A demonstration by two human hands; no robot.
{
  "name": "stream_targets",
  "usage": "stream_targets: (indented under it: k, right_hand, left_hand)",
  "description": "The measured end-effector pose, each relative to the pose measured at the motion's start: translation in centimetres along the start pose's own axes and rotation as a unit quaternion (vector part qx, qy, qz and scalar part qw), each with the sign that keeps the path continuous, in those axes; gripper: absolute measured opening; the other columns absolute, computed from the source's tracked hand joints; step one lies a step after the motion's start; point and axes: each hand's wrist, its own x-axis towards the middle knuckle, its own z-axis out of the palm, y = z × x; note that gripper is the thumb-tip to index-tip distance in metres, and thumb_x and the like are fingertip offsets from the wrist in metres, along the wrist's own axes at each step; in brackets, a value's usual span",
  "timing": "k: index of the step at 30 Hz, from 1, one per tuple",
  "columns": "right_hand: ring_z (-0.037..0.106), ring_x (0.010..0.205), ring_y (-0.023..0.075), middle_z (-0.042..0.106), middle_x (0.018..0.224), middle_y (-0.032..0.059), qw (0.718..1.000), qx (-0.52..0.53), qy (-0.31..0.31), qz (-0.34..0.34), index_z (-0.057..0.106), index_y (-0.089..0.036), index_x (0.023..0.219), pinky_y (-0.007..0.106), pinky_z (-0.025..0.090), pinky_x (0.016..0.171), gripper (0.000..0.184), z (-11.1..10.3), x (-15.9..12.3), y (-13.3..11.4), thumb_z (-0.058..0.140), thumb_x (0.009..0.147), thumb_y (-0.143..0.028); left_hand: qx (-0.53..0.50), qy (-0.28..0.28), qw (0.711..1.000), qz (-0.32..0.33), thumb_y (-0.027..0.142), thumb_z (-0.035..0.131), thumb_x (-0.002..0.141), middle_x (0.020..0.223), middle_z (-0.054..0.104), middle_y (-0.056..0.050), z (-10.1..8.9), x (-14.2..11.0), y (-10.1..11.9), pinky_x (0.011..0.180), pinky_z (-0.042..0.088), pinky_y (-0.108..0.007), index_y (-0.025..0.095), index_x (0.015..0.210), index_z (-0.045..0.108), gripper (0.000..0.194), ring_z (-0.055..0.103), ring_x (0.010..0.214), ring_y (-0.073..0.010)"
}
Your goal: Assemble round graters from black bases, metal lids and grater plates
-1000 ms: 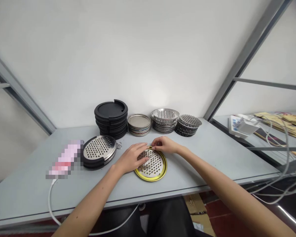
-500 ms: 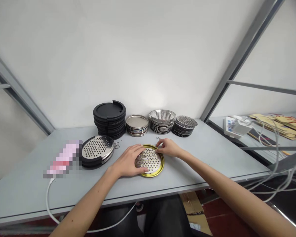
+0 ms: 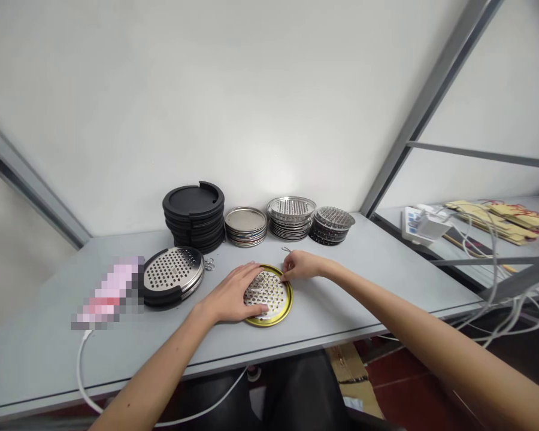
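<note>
A round metal grater disc [image 3: 269,296] with a yellow rim lies flat on the table in front of me. Around its left side spreads my left hand [image 3: 233,294], thumb on the near part and fingers over the far edge, gripping it. At the disc's upper right rim, my right hand [image 3: 300,265] is closed in a pinch with its fingertips touching the disc. A small bent metal wire [image 3: 286,249] pokes out beyond the right hand's far side; its other end is hidden by the fingers.
Behind stand stacks of black rings [image 3: 193,224], plain metal discs [image 3: 246,224], shiny grater discs [image 3: 291,218] and darker grater discs [image 3: 332,224]. Left are black-edged graters [image 3: 173,272], wire loops [image 3: 209,264] and a blurred pink object [image 3: 110,290] on a white cable [image 3: 79,365].
The whole view has shifted slightly. My right hand has turned a little and its fingers have curled closer over the disc's rim; my left hand keeps its hold.
</note>
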Motion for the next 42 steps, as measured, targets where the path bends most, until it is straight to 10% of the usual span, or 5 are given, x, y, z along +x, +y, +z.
stream_targets:
  k: [8, 16, 24, 42]
  right_hand:
    - [0.048, 0.051, 0.0114, 0.063, 0.067, 0.0029, 0.991, 0.009, -0.084, 0.101, 0.067, -0.017, 0.076, 0.023, 0.036, 0.045, 0.032, -0.5, 0.1, -1.2, 0.067, 0.071, -0.048]
    - [0.065, 0.077, 0.0202, 0.073, 0.087, 0.0076, 0.985, -0.11, 0.13, 0.04, 0.07, -0.019, 0.086, 0.026, 0.043, 0.064, 0.028, 1.1, -1.6, -0.1, 0.063, 0.078, -0.045]
    - [0.058, 0.056, 0.0144, 0.063, 0.055, 0.0027, 0.996, -0.017, -0.031, 0.077, 0.063, -0.016, 0.06, 0.024, 0.045, 0.057, 0.025, -0.3, -0.8, -0.6, 0.059, 0.076, -0.035]
    - [0.055, 0.047, 0.0088, 0.06, 0.06, -0.0004, 0.983, 0.084, -0.086, 0.14, 0.057, -0.015, 0.061, 0.02, 0.036, 0.041, 0.025, 0.6, -0.2, -1.1, 0.061, 0.08, -0.033]
  left_hand:
    - [0.004, 0.0, 1.0, -0.001, 0.058, 0.066, 0.076, 0.154, 0.032, -0.014, 0.0, 0.1, 0.3, 0.118, 0.027, -0.048, 0.016, 0.146, 0.035, 0.087, 0.029, 0.142, -0.0312]
    - [0.006, 0.026, 1.0, 0.012, 0.057, 0.061, 0.081, 0.153, 0.034, -0.015, 0.4, 0.1, -0.1, 0.116, 0.029, -0.048, 0.015, 0.145, 0.036, 0.08, 0.031, 0.141, -0.0314]
    - [0.003, 0.028, 0.999, 0.014, 0.057, 0.061, 0.081, 0.153, 0.035, -0.014, 0.5, 0.1, -0.2, 0.117, 0.029, -0.048, 0.017, 0.145, 0.036, 0.079, 0.032, 0.141, -0.0313]
    - [-0.005, 0.017, 1.0, 0.008, 0.055, 0.061, 0.082, 0.153, 0.033, -0.013, 0.3, 0.2, 0.2, 0.118, 0.028, -0.046, 0.017, 0.147, 0.033, 0.081, 0.029, 0.142, -0.0298]
